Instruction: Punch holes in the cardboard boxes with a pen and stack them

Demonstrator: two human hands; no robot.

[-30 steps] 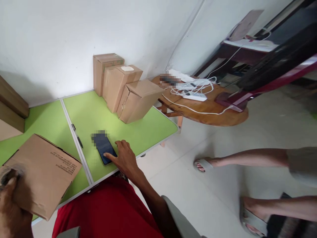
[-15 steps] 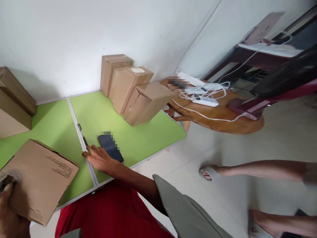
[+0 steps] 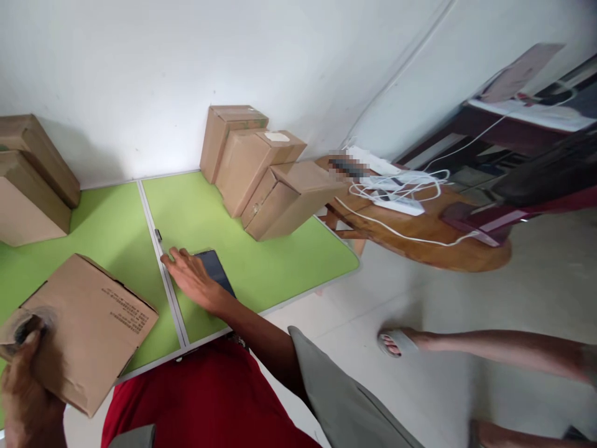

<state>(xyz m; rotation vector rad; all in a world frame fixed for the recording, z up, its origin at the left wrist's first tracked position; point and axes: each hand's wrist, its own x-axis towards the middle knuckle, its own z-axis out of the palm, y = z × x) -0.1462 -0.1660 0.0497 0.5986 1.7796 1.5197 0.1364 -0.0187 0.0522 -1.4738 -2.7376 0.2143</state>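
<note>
My left hand (image 3: pixel 23 389) is at the bottom left, gripping a roll of tape (image 3: pixel 22 326) against the near corner of a brown cardboard box (image 3: pixel 91 333) that rests on the green folding table (image 3: pixel 261 264). My right hand (image 3: pixel 193 280) hovers flat, fingers spread, over the table's centre seam, partly covering a dark phone (image 3: pixel 217 274) that lies screen up. It holds nothing.
Three cardboard boxes (image 3: pixel 261 171) lean together at the table's far side and more boxes (image 3: pixel 30 177) stand at the far left. A round wooden table (image 3: pixel 420 233) with power strips and white cables is to the right. Another person's sandalled foot (image 3: pixel 396 342) and leg are on the floor.
My right hand lifted its finger off the phone and swept left toward the table's centre seam. The view shifted, and the other person's leg moved lower and to the right.
</note>
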